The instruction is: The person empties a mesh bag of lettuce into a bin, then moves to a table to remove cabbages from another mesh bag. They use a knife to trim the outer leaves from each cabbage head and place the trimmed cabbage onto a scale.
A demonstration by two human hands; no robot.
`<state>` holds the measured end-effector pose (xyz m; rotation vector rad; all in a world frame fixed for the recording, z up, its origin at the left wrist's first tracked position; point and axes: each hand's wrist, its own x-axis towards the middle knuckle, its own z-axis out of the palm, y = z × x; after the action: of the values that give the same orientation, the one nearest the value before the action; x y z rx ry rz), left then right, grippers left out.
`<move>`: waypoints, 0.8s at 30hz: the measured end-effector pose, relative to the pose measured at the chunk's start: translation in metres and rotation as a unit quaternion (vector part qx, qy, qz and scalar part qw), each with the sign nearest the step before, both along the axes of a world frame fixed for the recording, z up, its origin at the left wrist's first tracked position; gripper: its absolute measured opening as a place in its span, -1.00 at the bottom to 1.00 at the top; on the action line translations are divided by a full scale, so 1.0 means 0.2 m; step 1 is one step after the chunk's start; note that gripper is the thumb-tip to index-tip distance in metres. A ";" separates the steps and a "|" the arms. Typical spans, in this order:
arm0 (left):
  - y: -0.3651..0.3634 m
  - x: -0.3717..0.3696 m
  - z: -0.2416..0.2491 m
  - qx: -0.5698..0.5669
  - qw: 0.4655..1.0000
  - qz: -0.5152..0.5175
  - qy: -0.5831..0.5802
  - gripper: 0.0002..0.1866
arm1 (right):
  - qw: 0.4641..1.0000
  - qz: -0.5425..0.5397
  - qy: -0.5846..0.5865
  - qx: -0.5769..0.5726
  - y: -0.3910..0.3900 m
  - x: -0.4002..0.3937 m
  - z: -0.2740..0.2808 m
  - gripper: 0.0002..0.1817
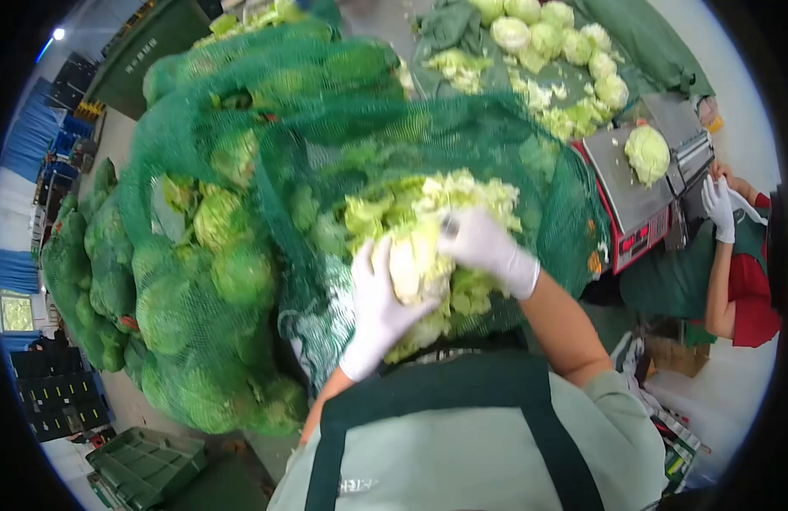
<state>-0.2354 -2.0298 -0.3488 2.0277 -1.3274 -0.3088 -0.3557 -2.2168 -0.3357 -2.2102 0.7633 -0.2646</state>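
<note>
A pale cabbage (pixel 415 266) is held low in front of my body. My left hand (pixel 379 298), in a white glove, wraps round its left and lower side. On its upper right side lies my gloved right hand (pixel 486 247), its fingers bent in against the leaves; a small dark thing shows at the fingertips, too small to name. Loose leaves (pixel 471 192) are heaped behind and below the cabbage, on green netting (pixel 556 213).
Full green net sacks of cabbages (pixel 241 281) stand at the left. Trimmed cabbages (pixel 547 41) lie at the back right. A scale (pixel 615 183) bears one cabbage (pixel 647 155). A co-worker in white gloves (pixel 719 209) is beside it. A green crate (pixel 147 464) sits lower left.
</note>
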 end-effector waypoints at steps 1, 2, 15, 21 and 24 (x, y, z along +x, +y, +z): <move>0.02 0.01 0.01 -0.003 1.000 -0.007 0.008 0.26 | 0.998 -0.045 0.045 0.004 -0.10 -0.02 -0.06 -0.68; 0.04 0.03 -0.01 -0.010 1.000 -0.008 0.026 0.26 | 0.993 -0.091 0.082 -0.002 -0.20 -0.07 -0.13 -0.68; 0.11 0.11 -0.16 -0.061 0.989 0.061 0.121 0.20 | 0.984 -0.011 -0.144 -0.106 0.31 0.04 -0.07 -0.35; 0.24 0.20 -0.25 -0.114 0.924 0.050 0.362 0.24 | 0.971 -0.206 -0.028 0.115 -0.10 -0.06 -0.46 -0.41; 0.38 0.26 -0.32 -0.103 0.864 0.031 0.492 0.21 | 0.981 -0.191 -0.020 -0.033 -0.22 -0.15 -0.35 -0.49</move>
<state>-0.1835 -1.9545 -0.4136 1.3639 -0.5964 -0.9677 -0.3860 -2.2604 -0.4066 -2.0974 1.1696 -0.5286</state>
